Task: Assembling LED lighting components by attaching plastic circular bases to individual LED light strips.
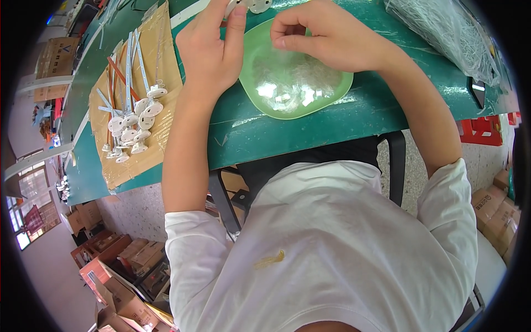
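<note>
My left hand [213,52] is at the top edge of the view, its thumb and fingers closed on a white round plastic fitting [259,5], which the frame cuts off. A light green bowl [337,95] stands on the table to its right, with clear, shiny plastic pieces [293,83] in it. Over the bowl, my right hand [326,36] has thumb and curled fingertips pinched together; whatever they hold is too small to make out. To the left, several white round fittings [146,123] with long metallic and brown strips lie on a brown cardboard sheet [119,171].
The green table [260,138] has its near edge just before my body. At the far right lies a clear bag of thin strands [442,33], beside a dark flat object [476,93]. A red crate [481,131] and cardboard boxes [495,216] stand on the floor.
</note>
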A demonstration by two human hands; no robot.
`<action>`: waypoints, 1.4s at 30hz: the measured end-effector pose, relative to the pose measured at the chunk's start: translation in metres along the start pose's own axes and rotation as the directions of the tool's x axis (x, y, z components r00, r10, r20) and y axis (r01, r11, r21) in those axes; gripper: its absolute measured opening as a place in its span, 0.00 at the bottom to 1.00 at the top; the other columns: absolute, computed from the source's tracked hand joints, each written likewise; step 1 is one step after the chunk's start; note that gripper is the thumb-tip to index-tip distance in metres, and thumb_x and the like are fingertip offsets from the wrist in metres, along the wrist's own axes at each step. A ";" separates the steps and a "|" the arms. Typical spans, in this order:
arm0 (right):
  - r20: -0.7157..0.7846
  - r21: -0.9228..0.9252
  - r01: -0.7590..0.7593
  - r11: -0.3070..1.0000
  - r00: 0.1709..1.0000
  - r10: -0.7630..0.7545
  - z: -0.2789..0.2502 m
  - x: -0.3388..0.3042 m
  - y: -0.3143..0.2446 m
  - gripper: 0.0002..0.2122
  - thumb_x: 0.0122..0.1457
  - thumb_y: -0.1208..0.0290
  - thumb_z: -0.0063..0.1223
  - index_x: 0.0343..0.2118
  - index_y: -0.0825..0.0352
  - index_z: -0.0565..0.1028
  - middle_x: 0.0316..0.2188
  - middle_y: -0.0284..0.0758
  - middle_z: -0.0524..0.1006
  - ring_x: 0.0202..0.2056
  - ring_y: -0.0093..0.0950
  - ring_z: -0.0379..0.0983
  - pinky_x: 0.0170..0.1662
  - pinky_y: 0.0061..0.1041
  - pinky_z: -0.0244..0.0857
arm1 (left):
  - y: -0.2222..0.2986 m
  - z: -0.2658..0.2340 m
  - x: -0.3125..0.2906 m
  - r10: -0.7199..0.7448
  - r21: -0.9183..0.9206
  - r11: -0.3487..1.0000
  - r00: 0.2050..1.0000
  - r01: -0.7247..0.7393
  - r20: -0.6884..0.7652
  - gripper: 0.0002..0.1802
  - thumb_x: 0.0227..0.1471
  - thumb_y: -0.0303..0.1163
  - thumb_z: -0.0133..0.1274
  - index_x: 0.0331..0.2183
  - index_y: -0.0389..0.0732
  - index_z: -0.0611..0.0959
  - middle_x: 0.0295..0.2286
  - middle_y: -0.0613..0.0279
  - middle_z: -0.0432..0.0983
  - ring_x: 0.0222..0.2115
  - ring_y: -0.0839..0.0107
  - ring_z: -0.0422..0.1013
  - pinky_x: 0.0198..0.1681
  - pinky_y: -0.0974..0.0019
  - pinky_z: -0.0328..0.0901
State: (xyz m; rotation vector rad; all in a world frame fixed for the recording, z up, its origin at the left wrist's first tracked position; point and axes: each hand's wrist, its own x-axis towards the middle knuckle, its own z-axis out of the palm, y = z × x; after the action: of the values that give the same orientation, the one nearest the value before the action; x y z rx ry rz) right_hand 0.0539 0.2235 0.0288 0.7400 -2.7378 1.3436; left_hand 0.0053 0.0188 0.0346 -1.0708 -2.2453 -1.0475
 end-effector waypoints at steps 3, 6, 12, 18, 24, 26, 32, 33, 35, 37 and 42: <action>-0.068 -0.002 0.008 1.000 0.998 -0.008 0.003 0.001 0.004 0.08 0.58 0.70 0.55 0.34 0.70 0.78 0.26 0.45 0.78 0.27 0.35 0.76 0.34 0.31 0.69 | 0.002 0.000 -0.001 0.038 -0.024 0.999 0.999 -0.038 -0.002 0.15 0.61 0.26 0.51 0.49 0.36 0.81 0.31 0.52 0.81 0.28 0.63 0.78 0.33 0.67 0.69; -0.141 0.082 -0.009 0.997 0.990 0.020 0.004 0.002 0.001 0.06 0.59 0.72 0.55 0.34 0.70 0.77 0.26 0.40 0.78 0.27 0.29 0.76 0.34 0.28 0.68 | 0.002 0.001 -0.002 -0.021 -0.075 0.997 1.000 0.021 0.005 0.15 0.61 0.26 0.51 0.49 0.35 0.80 0.31 0.52 0.81 0.29 0.65 0.78 0.34 0.68 0.69; -0.109 0.508 -0.090 0.857 0.980 0.168 0.000 0.005 -0.001 0.05 0.61 0.76 0.56 0.36 0.73 0.76 0.27 0.32 0.79 0.28 0.20 0.75 0.34 0.21 0.69 | 0.000 0.003 -0.002 -0.068 -0.162 0.984 0.998 0.067 0.003 0.15 0.62 0.26 0.50 0.49 0.33 0.80 0.33 0.53 0.81 0.33 0.67 0.78 0.38 0.69 0.69; -0.075 0.610 -0.135 0.781 0.971 0.226 0.003 0.007 0.006 0.10 0.61 0.79 0.56 0.43 0.76 0.76 0.29 0.35 0.80 0.28 0.21 0.77 0.35 0.21 0.72 | -0.002 0.002 -0.002 -0.065 -0.181 0.981 0.998 0.064 0.001 0.15 0.62 0.26 0.50 0.50 0.33 0.80 0.34 0.53 0.81 0.34 0.68 0.77 0.40 0.69 0.69; -0.104 0.606 -0.096 0.789 0.975 0.199 0.003 0.007 0.004 0.09 0.60 0.79 0.58 0.42 0.75 0.77 0.30 0.35 0.81 0.30 0.21 0.77 0.38 0.21 0.72 | -0.003 0.001 -0.003 -0.074 -0.189 0.979 0.997 0.076 0.016 0.16 0.63 0.28 0.50 0.50 0.32 0.79 0.35 0.53 0.81 0.36 0.68 0.77 0.41 0.67 0.69; -0.108 0.661 -0.118 0.741 0.963 0.249 0.005 0.008 0.005 0.09 0.59 0.79 0.59 0.42 0.74 0.78 0.30 0.35 0.81 0.31 0.20 0.77 0.39 0.21 0.72 | 0.000 -0.001 -0.003 -0.092 -0.206 0.973 0.994 0.102 0.061 0.20 0.63 0.28 0.49 0.54 0.31 0.76 0.38 0.51 0.81 0.38 0.67 0.77 0.43 0.68 0.69; -0.503 0.292 0.450 0.844 0.823 -0.264 0.011 0.008 0.002 0.05 0.57 0.79 0.63 0.36 0.72 0.81 0.32 0.32 0.82 0.36 0.19 0.77 0.43 0.22 0.71 | 0.010 -0.002 -0.002 -0.011 -0.292 0.955 0.992 0.047 0.123 0.28 0.64 0.25 0.46 0.63 0.29 0.65 0.46 0.46 0.77 0.43 0.62 0.77 0.48 0.65 0.68; -0.500 0.387 0.321 0.865 0.861 -0.095 0.013 0.007 0.001 0.05 0.57 0.79 0.63 0.36 0.72 0.82 0.33 0.32 0.83 0.36 0.19 0.77 0.43 0.21 0.72 | 0.011 -0.002 -0.002 -0.009 -0.293 0.955 0.992 0.045 0.123 0.28 0.64 0.25 0.46 0.63 0.29 0.65 0.46 0.46 0.77 0.43 0.62 0.77 0.48 0.65 0.68; -0.482 0.478 0.189 0.858 0.873 0.077 0.017 0.009 -0.001 0.05 0.57 0.79 0.63 0.35 0.72 0.82 0.33 0.33 0.83 0.36 0.19 0.78 0.43 0.20 0.72 | 0.010 -0.002 -0.002 -0.002 -0.174 0.984 0.990 0.026 0.138 0.28 0.64 0.24 0.45 0.63 0.28 0.64 0.46 0.44 0.77 0.43 0.58 0.77 0.48 0.64 0.69; -0.437 0.694 0.157 0.702 0.867 0.238 0.022 0.009 -0.003 0.06 0.58 0.79 0.63 0.37 0.73 0.82 0.34 0.33 0.83 0.36 0.19 0.78 0.43 0.19 0.72 | 0.015 -0.001 -0.004 0.045 -0.142 0.989 0.993 -0.029 0.112 0.28 0.63 0.23 0.45 0.63 0.28 0.64 0.46 0.43 0.77 0.43 0.57 0.78 0.48 0.64 0.69; -0.464 0.687 0.198 0.699 0.861 0.211 0.023 0.008 -0.002 0.05 0.58 0.79 0.63 0.37 0.73 0.82 0.34 0.34 0.83 0.36 0.18 0.79 0.42 0.18 0.72 | 0.012 0.000 -0.005 0.134 -0.029 0.991 0.986 -0.132 0.094 0.27 0.62 0.21 0.48 0.62 0.28 0.66 0.45 0.41 0.78 0.42 0.54 0.78 0.45 0.64 0.70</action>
State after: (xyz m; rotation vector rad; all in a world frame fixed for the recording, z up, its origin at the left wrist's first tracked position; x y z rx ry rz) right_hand 0.0518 0.2018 0.0174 0.2680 -1.7486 2.2510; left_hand 0.0183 0.0216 0.0362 -1.2868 -2.2060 -0.9870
